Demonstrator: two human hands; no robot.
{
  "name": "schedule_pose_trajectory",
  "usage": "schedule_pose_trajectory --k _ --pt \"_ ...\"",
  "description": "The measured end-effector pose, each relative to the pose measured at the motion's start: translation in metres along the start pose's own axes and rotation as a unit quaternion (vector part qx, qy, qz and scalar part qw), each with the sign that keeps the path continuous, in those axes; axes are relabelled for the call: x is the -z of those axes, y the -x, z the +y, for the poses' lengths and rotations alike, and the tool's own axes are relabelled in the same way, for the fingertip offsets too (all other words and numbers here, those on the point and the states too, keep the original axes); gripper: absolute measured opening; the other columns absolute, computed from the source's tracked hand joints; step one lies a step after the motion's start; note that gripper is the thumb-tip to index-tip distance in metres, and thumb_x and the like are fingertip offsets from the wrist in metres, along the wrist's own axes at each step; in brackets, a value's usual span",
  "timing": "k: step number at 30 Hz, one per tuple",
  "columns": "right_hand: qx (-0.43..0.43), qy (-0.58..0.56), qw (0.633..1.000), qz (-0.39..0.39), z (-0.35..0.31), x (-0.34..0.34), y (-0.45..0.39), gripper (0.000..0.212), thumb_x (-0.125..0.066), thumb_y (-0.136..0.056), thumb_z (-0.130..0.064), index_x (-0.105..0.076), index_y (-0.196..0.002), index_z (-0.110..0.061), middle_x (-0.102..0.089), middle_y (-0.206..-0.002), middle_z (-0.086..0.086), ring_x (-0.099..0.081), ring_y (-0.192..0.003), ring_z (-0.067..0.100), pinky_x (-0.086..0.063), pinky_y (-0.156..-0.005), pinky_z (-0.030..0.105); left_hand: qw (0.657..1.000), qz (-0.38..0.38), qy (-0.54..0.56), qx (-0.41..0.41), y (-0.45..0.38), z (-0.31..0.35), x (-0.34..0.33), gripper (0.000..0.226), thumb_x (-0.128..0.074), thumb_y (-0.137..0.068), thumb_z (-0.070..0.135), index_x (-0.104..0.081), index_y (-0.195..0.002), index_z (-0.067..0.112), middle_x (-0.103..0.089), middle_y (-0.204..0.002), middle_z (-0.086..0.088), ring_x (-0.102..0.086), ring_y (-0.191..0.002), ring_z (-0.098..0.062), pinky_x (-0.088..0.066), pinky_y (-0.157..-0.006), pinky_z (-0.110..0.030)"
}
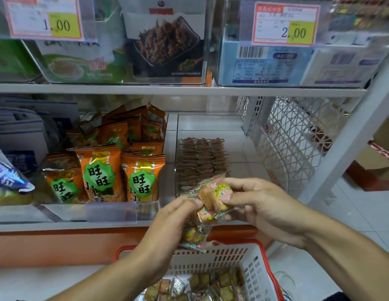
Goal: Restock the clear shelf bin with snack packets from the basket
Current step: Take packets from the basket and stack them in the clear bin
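A bunch of snack packets [207,206] is hanging between both hands, just in front of the clear shelf bin [211,127] at twelve o'clock. The right hand [257,205] is pinching the top packet; the left hand [174,216] is pinching packets beneath. The basket [254,263] is sitting at six o'clock, holding more packets.

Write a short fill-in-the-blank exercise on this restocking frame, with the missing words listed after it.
1. Both hands, left hand and right hand, hold snack packets above the ___.
2. The clear shelf bin stands to the ___ of the orange packets.
3. The basket has a ___ rim.

Missing words: basket; right; red
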State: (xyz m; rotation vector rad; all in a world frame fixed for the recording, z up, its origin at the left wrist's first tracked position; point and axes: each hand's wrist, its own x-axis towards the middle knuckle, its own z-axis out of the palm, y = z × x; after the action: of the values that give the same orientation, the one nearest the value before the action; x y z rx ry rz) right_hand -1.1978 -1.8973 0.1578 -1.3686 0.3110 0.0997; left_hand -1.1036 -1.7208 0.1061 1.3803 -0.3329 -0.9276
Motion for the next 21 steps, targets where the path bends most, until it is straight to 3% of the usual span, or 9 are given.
schedule_pose_trajectory --k 4,6,9,12,14,16,17,19,21 --pt "-0.029 0.111 0.993 0.005 -0.001 0.006 0.002 0.029 -0.067 -0.094 -0.013 -0.071 -0.122 -0.017 -0.074 -0.116 0.009 -0.061 -0.088 0.009 -0.037 -0.068 0.024 1.0 0.003 0.001 0.004 -0.002 -0.001 0.0 0.043 -0.069 -0.076 0.05 -0.075 -0.106 0.021 -0.075 -0.111 -0.015 -0.073 -0.087 -0.026 -0.058 -0.067 -0.036" --pt "-0.022 0.151 0.988 0.017 -0.002 0.008 0.003 0.035 -0.075 -0.087 -0.014 -0.069 -0.121 -0.017 -0.073 -0.105 0.01 -0.056 -0.084 0.014 -0.036 -0.068 0.026 1.0 0.003 -0.002 -0.001 -0.004 -0.002 0.0 0.043 -0.07 -0.074 0.05 -0.074 -0.103 0.018 -0.074 -0.107 -0.018 -0.072 -0.083 -0.025 -0.058 -0.068 -0.039" --pt "0.009 0.127 0.99 0.061 -0.01 0.017 0.002 0.053 -0.081 -0.07 -0.012 -0.065 -0.12 -0.009 -0.07 -0.115 0.022 -0.06 -0.094 0.025 -0.042 -0.074 0.028 1.0 0.006 0.0 -0.002 -0.007 -0.003 -0.002 0.039 -0.068 -0.081 0.047 -0.073 -0.105 0.016 -0.073 -0.107 -0.019 -0.07 -0.083 -0.024 -0.058 -0.077 -0.046" --pt "0.055 0.093 0.98 0.168 -0.024 0.038 -0.004 0.051 -0.076 -0.076 0.002 -0.062 -0.124 -0.01 -0.072 -0.118 0.016 -0.07 -0.099 0.021 -0.051 -0.084 0.026 1.0 0.019 0.018 -0.013 -0.008 -0.003 -0.004 0.034 -0.067 -0.085 0.044 -0.075 -0.105 0.019 -0.078 -0.104 -0.012 -0.071 -0.08 -0.023 -0.061 -0.071 -0.039" --pt "0.052 0.162 0.965 0.199 -0.03 0.051 -0.007 0.047 -0.072 -0.082 0.006 -0.064 -0.123 -0.017 -0.077 -0.11 0.001 -0.072 -0.1 0.011 -0.052 -0.089 0.022 0.999 0.036 0.026 -0.015 -0.008 -0.002 -0.005 0.032 -0.067 -0.085 0.044 -0.076 -0.103 0.019 -0.078 -0.103 -0.011 -0.073 -0.081 -0.023 -0.06 -0.066 -0.035" --pt "0.02 0.26 0.94 0.221 -0.028 0.059 -0.014 0.044 -0.076 -0.081 0.001 -0.064 -0.118 -0.018 -0.076 -0.101 -0.005 -0.072 -0.089 0.006 -0.049 -0.069 0.012 0.998 0.047 0.036 -0.011 -0.007 -0.002 -0.006 0.026 -0.066 -0.09 0.042 -0.077 -0.1 0.019 -0.078 -0.103 -0.012 -0.073 -0.079 -0.024 -0.058 -0.06 -0.031" --pt "-0.001 0.306 0.923 0.234 -0.023 0.062 -0.019 0.044 -0.079 -0.079 -0.003 -0.062 -0.117 -0.019 -0.075 -0.101 -0.002 -0.07 -0.087 0.011 -0.047 -0.062 0.014 0.998 0.051 0.039 -0.006 -0.007 -0.002 -0.006 0.025 -0.065 -0.092 0.041 -0.077 -0.1 0.02 -0.078 -0.102 -0.012 -0.073 -0.079 -0.026 -0.057 -0.058 -0.029" --pt "-0.028 0.384 0.89 0.243 -0.014 0.065 -0.031 0.046 -0.083 -0.076 -0.012 -0.06 -0.114 -0.02 -0.072 -0.101 0.003 -0.067 -0.089 0.018 -0.048 -0.064 0.024 0.997 0.058 0.043 0.004 -0.007 -0.003 -0.007 0.025 -0.066 -0.092 0.041 -0.077 -0.1 0.02 -0.078 -0.102 -0.013 -0.073 -0.081 -0.031 -0.057 -0.057 -0.029" --pt "-0.032 0.449 0.865 0.223 -0.006 0.064 -0.043 0.039 -0.082 -0.075 -0.013 -0.062 -0.107 -0.023 -0.07 -0.098 -0.002 -0.064 -0.084 0.014 -0.047 -0.063 0.023 0.997 0.065 0.048 0.009 -0.008 -0.003 -0.008 0.025 -0.067 -0.091 0.041 -0.078 -0.099 0.021 -0.078 -0.103 -0.014 -0.072 -0.085 -0.034 -0.061 -0.06 -0.035"
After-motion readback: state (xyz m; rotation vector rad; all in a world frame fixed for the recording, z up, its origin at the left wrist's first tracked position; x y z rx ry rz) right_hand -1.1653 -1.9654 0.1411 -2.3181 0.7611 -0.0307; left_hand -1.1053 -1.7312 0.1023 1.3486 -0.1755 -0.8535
